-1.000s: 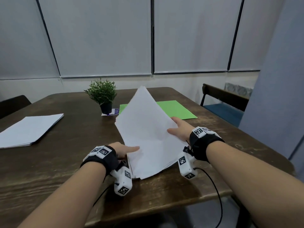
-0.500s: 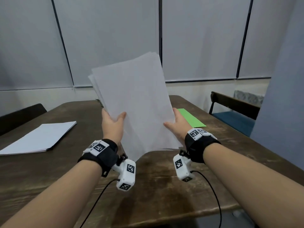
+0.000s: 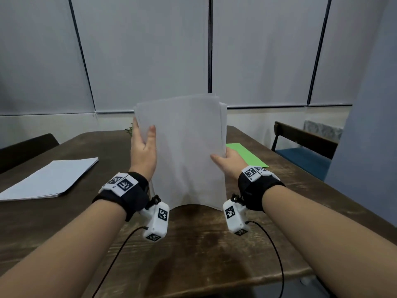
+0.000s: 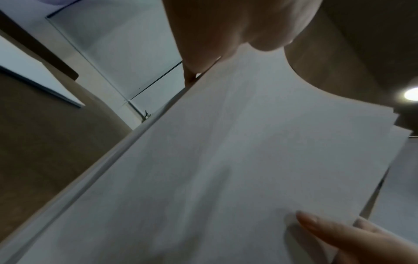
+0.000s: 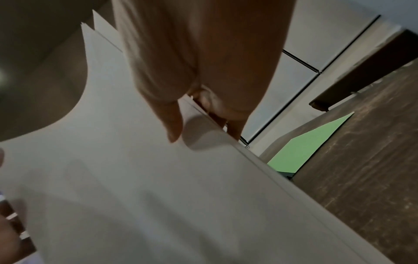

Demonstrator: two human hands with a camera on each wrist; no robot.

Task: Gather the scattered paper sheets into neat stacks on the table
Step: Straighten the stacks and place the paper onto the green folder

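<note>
A bundle of white paper sheets (image 3: 184, 151) stands upright on its bottom edge on the dark wooden table (image 3: 204, 244), its top edges slightly uneven. My left hand (image 3: 142, 145) grips the bundle's left edge, thumb on the near face. My right hand (image 3: 227, 160) grips the right edge lower down. The left wrist view shows the sheets (image 4: 226, 169) with my left hand (image 4: 203, 59) pinching their edge. In the right wrist view my right hand (image 5: 199, 114) clamps the sheets (image 5: 135, 178), thumb in front, fingers behind.
A neat white stack (image 3: 51, 179) lies at the table's left. A green sheet (image 3: 245, 153) lies behind my right hand. A small plant (image 3: 129, 131) peeks out behind the bundle. Chairs stand at the left (image 3: 25, 149) and right (image 3: 305, 145).
The sheets were lifted off the table, turned from tilted to upright, and lowered so that their bottom edge rests on the table. My left hand slid higher up the left edge.
</note>
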